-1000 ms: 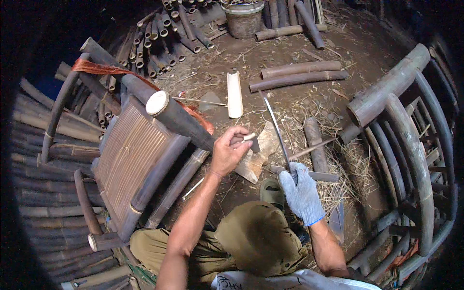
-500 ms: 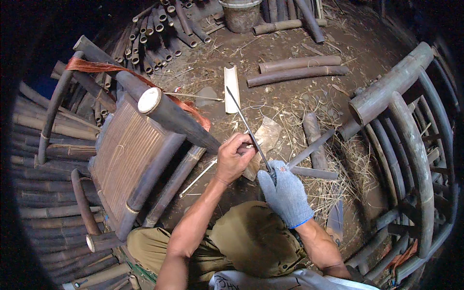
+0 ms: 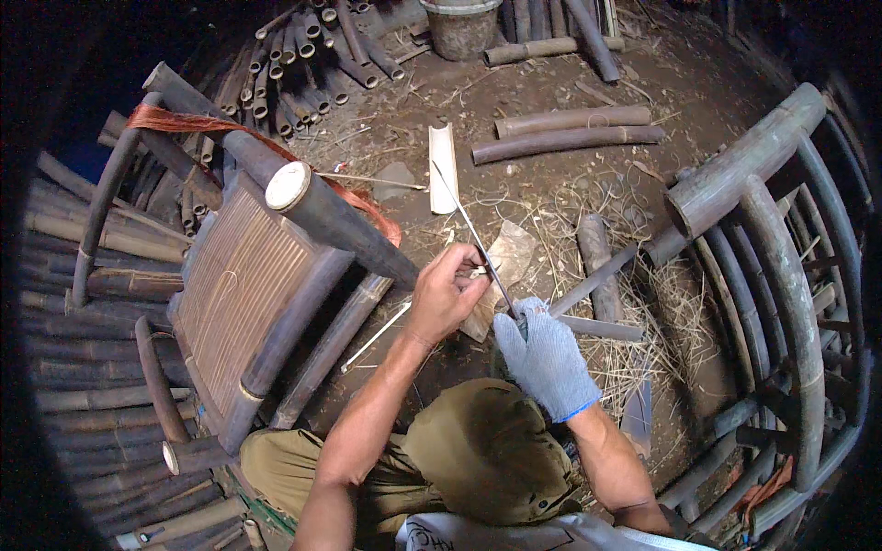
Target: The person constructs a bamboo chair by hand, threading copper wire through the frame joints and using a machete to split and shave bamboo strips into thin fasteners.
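Note:
A small pale sliver of bamboo is pinched between the thumb and fingers of my bare left hand. My right hand, in a grey knitted glove, is wrapped round the handle of a long, narrow knife. Its dark blade points away and to the left, crossing right beside the sliver; whether the edge touches it I cannot tell. Beneath the hands lies a flat brownish piece on the ground. Farther off, a pale split bamboo length lies behind the blade tip.
A bamboo chair with a slatted panel stands close on my left, orange cord tied to it. Another bamboo frame rises on the right. Shavings, a flat metal blade and cut poles lie about. A bucket stands far back.
The knife blade has rolled slightly and looks thinner now. My right hand has shifted a little, and my left hand keeps its pinch on the sliver.

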